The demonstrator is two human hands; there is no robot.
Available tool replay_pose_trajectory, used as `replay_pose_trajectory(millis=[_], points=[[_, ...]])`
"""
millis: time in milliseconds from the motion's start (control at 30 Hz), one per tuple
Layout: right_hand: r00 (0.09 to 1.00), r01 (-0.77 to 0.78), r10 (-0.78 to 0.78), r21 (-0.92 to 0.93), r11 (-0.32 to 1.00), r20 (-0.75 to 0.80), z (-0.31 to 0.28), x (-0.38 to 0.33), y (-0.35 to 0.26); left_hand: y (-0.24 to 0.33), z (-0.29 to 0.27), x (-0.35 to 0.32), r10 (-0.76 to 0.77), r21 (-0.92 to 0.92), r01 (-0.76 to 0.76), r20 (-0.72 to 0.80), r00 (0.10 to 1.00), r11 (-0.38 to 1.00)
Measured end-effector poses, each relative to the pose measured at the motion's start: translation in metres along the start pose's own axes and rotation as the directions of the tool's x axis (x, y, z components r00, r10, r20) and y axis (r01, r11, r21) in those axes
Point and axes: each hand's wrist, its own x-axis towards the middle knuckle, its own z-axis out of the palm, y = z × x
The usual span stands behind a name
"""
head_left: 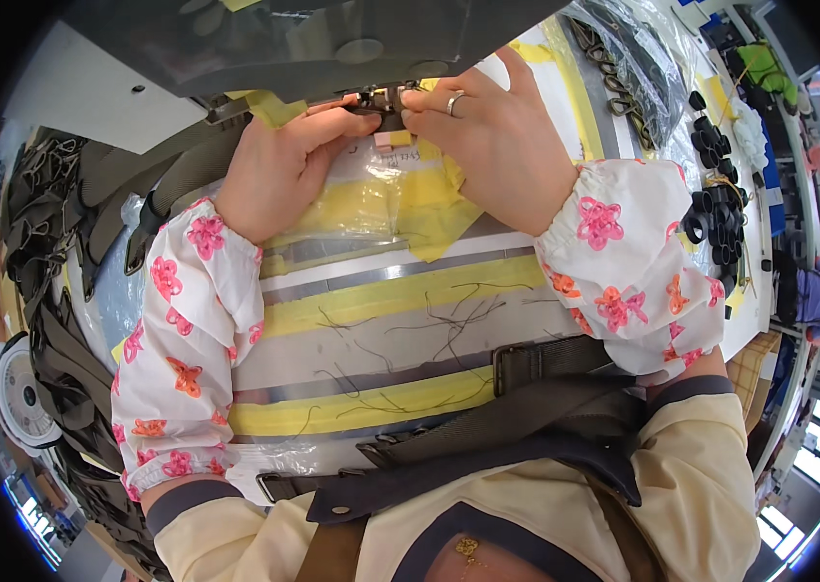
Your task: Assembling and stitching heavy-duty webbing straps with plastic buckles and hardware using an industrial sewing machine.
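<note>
Under the dark head of a sewing machine (332, 44), both my hands meet at the presser foot (385, 97). My left hand (289, 165) is closed, thumb and fingers pressing on a dark olive webbing strap (187, 160) that comes in from the left. Between my thumb tips a short dark part of the strap shows by the needle. My right hand (497, 141), with a ring on one finger, has its thumb and index finger closed at the strap's other side. Some fingertips are hidden behind the machine. A small pink and yellow block (392, 141) sits just below.
Yellow tape (371, 306) and loose dark threads (449, 320) cover the machine bed. Straps with buckles (546, 364) lie across my lap. More straps (70, 359) hang at left; metal hooks (613, 87) and black rings (715, 223) lie at right.
</note>
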Motion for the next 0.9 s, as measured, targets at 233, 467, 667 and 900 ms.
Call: replay_pose_trajectory(millis=[233, 467, 667, 900], points=[[0.997, -0.015, 0.011, 0.041, 0.999, 0.080, -0.002, 0.006, 0.010, -0.024, 0.004, 0.003, -0.072, -0.041, 0.073, 0.028, 0.997, 0.996], [0.992, -0.057, 0.051, 0.046, 0.997, 0.119, 0.002, 0.004, 0.008, -0.030, 0.004, 0.003, -0.154, 0.072, 0.148, 0.090, 0.984, 0.986], [0.994, -0.081, 0.074, 0.084, 0.993, 0.081, 0.003, 0.002, 0.004, -0.028, 0.003, 0.000, -0.224, -0.020, 0.231, 0.181, 0.958, 0.973], [0.988, -0.095, 0.068, 0.202, 0.975, 0.138, -0.007, -0.002, -0.003, 0.004, -0.001, -0.003, 0.048, 0.141, -0.043, -0.033, 0.998, 0.989]])
